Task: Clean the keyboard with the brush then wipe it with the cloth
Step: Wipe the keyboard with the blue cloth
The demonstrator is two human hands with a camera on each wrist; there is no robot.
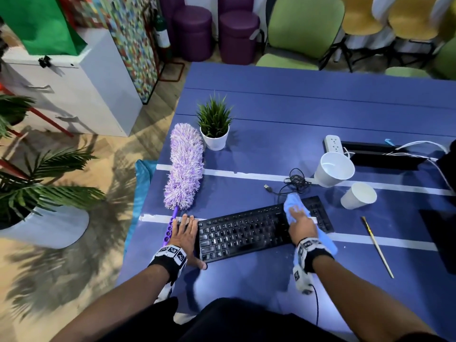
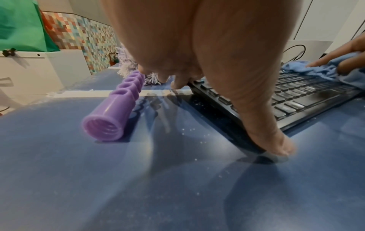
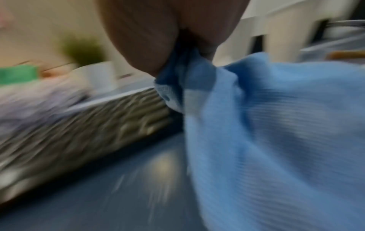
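Note:
A black keyboard [image 1: 246,233] [image 2: 296,96] lies on the blue table [image 1: 320,107]. My left hand [image 1: 183,233] lies flat at the keyboard's left end, fingers straight, with the thumb [image 2: 280,146] against the front-left corner. My right hand [image 1: 302,224] presses a light blue cloth [image 1: 293,203] [image 3: 276,125] onto the right part of the keys with its fingers [image 2: 335,54] stretched out. The cloth trails back under the wrist. A thin wooden-handled brush [image 1: 377,248] lies on the table right of the keyboard, untouched. The right wrist view is blurred by motion.
A purple fluffy duster [image 1: 185,166] lies left of the keyboard, its handle [image 2: 118,106] beside my left hand. Behind are a potted plant [image 1: 214,137], two white cups [image 1: 334,169] [image 1: 357,196], a coiled cable [image 1: 296,181] and a power strip [image 1: 333,143]. The table's left edge is close.

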